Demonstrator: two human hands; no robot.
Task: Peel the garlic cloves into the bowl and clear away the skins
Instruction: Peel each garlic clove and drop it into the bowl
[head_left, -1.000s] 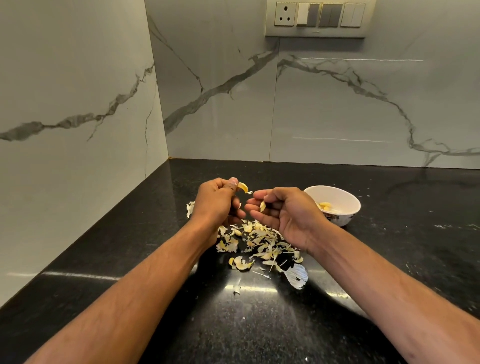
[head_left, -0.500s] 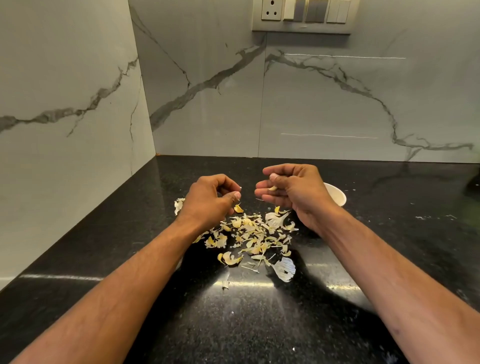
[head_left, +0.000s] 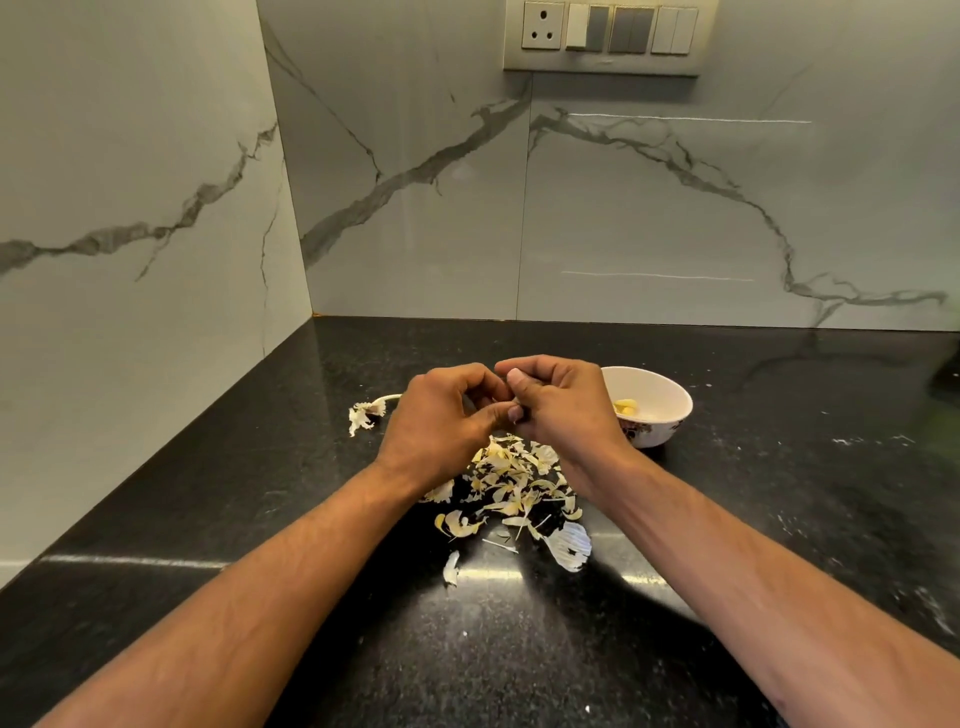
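Garlic clove itself hidden inside meeting fingers; cannot tell what they pinch. Left hand (head_left: 441, 421) and right hand (head_left: 563, 408) touching at fingertips, fingers curled inward, thumbs pressed together. Garlic skins (head_left: 514, 488) heaped on black tabletop (head_left: 519, 649) directly beneath and nearer than fingers. Stray papery piece with stalk (head_left: 366, 413) left of left hand. White bowl (head_left: 662, 415), floral print low on wall, just right of right hand, peeled cloves (head_left: 625, 406) inside. Switch plate (head_left: 605, 36) on marble wall beyond; no readable writing.
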